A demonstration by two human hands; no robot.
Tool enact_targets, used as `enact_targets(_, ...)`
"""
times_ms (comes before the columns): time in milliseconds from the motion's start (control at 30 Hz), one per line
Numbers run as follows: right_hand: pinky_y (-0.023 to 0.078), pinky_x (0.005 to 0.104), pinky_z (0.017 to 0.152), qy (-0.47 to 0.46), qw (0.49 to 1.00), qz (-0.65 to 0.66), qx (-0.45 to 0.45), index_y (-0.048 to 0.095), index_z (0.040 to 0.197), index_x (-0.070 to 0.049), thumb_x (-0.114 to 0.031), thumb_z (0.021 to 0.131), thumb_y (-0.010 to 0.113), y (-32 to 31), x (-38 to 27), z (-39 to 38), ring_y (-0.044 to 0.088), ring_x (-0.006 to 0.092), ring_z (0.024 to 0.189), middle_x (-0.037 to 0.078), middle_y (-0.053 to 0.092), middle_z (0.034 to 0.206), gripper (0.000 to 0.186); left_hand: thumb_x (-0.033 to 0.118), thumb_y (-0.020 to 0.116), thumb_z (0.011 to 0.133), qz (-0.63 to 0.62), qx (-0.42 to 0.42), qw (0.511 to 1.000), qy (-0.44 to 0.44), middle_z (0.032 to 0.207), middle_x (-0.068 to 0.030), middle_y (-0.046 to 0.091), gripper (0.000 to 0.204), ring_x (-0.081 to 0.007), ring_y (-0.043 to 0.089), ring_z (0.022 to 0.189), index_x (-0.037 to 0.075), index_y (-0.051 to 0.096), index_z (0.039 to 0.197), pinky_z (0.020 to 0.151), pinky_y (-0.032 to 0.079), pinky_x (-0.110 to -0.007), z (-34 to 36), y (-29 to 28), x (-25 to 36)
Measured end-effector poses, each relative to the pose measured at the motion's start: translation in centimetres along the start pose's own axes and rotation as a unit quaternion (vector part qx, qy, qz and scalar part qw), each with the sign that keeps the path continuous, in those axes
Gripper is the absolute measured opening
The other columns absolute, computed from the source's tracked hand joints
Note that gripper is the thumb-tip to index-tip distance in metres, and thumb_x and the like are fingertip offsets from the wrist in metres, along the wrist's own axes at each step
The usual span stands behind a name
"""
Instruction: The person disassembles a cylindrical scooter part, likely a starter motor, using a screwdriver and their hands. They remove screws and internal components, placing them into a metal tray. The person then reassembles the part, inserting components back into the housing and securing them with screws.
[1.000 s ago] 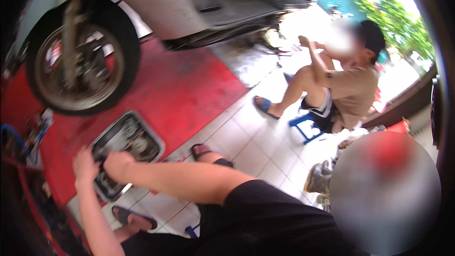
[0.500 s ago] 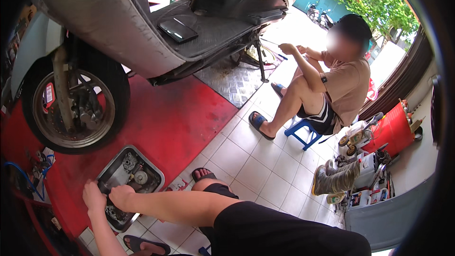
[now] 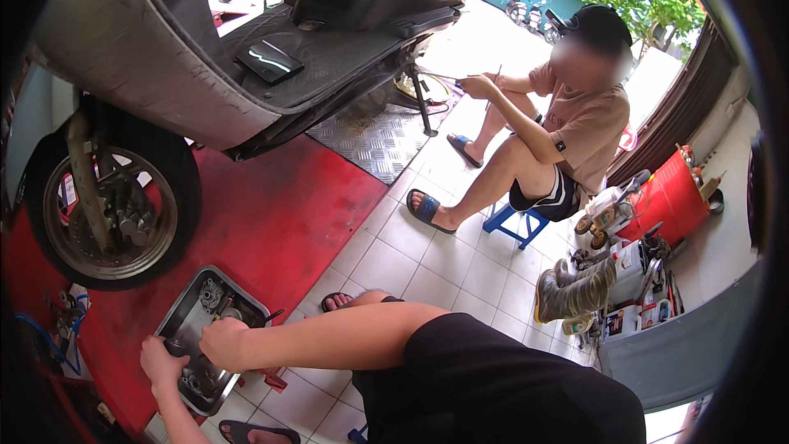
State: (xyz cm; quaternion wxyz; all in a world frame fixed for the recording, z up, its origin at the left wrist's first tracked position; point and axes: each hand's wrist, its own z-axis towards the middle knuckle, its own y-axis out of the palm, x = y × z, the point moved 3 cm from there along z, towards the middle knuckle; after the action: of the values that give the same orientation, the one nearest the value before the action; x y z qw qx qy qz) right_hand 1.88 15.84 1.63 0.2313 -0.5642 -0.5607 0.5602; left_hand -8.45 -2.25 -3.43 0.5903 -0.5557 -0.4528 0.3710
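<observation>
The person's left grip [image 3: 164, 364] is curled at the left side of a silver rectangular metal tray [image 3: 189, 322], its thumb pointing toward the other hand; whether its fingers close on anything cannot be told. The right grip [image 3: 223, 344] is bunched like a fist over the middle of the tray, just right of the left grip, and what it may hold is hidden. The tray lies under both grips, partly on a flat red mat [image 3: 279, 214]. Within it, grey metal mechanical parts [image 3: 212, 293] sit beyond the right grip, and dark metal pieces [image 3: 197, 381] lie on the near side, below and between the two grips. A thin dark rod [image 3: 274, 316] crosses the tray's rim to the right of the right grip. Ahead of the left grip stands the black-tyred front wheel [image 3: 111, 214] of a grey scooter [image 3: 177, 49], well apart from the fingers. Far to the right of both grips, a co-worker in a tan shirt [image 3: 588, 119] sits on a blue stool [image 3: 516, 225].
</observation>
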Motion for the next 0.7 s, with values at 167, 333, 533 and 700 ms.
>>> enact_targets(167, 0.059, 0.0438, 0.080, 0.022, 0.998, 0.061, 0.014, 0.074, 0.101, 0.003, -0.012, 0.081, 0.068, -1.5, 1.3, -1.2, 0.072, 0.0367, 0.097, 0.021, 0.072, 0.101, 0.027, 0.012, 0.092, 0.064, -0.365, 0.015, 0.929, -0.057, 0.101, -0.0122, 0.069, 0.054, -0.0250, 0.068, 0.086, -0.002, 0.065, 0.109, 0.080, 0.054, -0.036, 0.6, -1.8, -2.6)
enact_targets(333, 0.058, 0.0476, 0.075, 0.057, 0.983, 0.154, 0.080, 0.073, 0.089, 0.006, -0.017, 0.086, 0.066, -4.6, 2.3, -3.5, 0.071, 0.0414, 0.090, 0.025, 0.071, 0.091, 0.024, 0.016, 0.074, 0.092, -0.850, -0.026, 0.519, -0.082, 0.108, -0.0077, 0.067, 0.035, -0.0176, 0.065, 0.096, 0.000, 0.062, 0.121, 0.085, 0.052, -0.030, 0.7, -4.3, -2.4)
enact_targets(533, 0.055, 0.0489, 0.077, 0.073, 0.961, 0.206, 0.170, 0.072, 0.088, 0.006, -0.022, 0.092, 0.064, -7.0, 3.6, -4.6, 0.070, 0.0428, 0.087, 0.027, 0.069, 0.081, 0.029, 0.013, 0.072, 0.092, -0.861, -0.046, 0.504, 0.054, 0.115, -0.0109, 0.061, 0.047, -0.0225, 0.061, 0.108, 0.002, 0.053, 0.134, 0.092, 0.050, -0.033, -2.7, -6.1, -0.3)
enact_targets(700, 0.052, 0.0497, 0.073, 0.050, 0.935, 0.274, 0.219, 0.069, 0.083, 0.007, -0.022, 0.094, 0.061, -6.7, 3.9, -5.9, 0.066, 0.0443, 0.078, 0.028, 0.065, 0.075, 0.032, -0.002, 0.082, 0.071, -0.658, 0.007, 0.751, 0.054, 0.097, -0.0034, 0.060, 0.044, -0.0143, 0.059, 0.088, 0.006, 0.060, 0.108, 0.084, 0.048, -0.029, -5.8, -6.9, 3.2)
